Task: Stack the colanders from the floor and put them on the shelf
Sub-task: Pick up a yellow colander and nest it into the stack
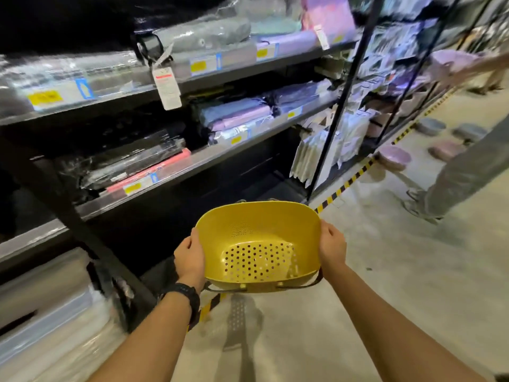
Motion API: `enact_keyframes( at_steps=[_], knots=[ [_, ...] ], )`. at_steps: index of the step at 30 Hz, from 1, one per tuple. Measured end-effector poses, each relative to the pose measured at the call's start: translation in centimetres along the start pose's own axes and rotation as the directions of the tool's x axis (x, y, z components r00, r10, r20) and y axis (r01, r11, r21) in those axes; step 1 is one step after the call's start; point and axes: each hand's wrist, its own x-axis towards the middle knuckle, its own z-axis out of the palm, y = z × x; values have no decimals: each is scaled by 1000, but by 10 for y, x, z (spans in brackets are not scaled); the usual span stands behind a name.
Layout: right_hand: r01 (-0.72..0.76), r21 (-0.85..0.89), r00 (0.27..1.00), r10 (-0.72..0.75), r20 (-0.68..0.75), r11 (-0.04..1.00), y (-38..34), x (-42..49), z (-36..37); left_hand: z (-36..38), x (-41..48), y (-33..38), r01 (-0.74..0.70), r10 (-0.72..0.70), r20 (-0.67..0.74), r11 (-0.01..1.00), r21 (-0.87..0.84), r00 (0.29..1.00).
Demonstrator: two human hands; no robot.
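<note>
A yellow colander [257,244] with a perforated bottom hangs in front of me, above the floor. My left hand [190,257] grips its left rim and my right hand [332,245] grips its right rim. A dark edge under its near rim suggests something nested beneath, but I cannot tell what. Further colanders lie on the floor at the right: a purple one [394,158], a pink one [444,150] and two grey ones [430,126] [469,132]. The dark shelf unit [192,164] stands to my left.
The shelves hold wrapped textiles with yellow price tags. Yellow-black tape [355,176] runs along the shelf base. Another person's leg [462,172] stands at the right, and their hand holds a pale bowl [451,62] by the far shelves. Concrete floor [385,271] stretches ahead.
</note>
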Motion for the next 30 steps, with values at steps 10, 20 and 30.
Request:
enact_keyframes(
  at_steps=[10, 20, 30],
  knots=[
    [38, -22, 998, -39, -56, 999, -8, 111, -50, 128, 3, 21, 29, -29, 56, 1000, -2, 998],
    [39, -77, 989, -27, 145, 996, -6, 247, -84, 244, -26, 24, 78, -79, -156, 997, -9, 985],
    [61, -74, 957, -38, 288, 995, -22, 319, -68, 287, -18, 32, 105, -115, -270, 993, -52, 956]
  ],
)
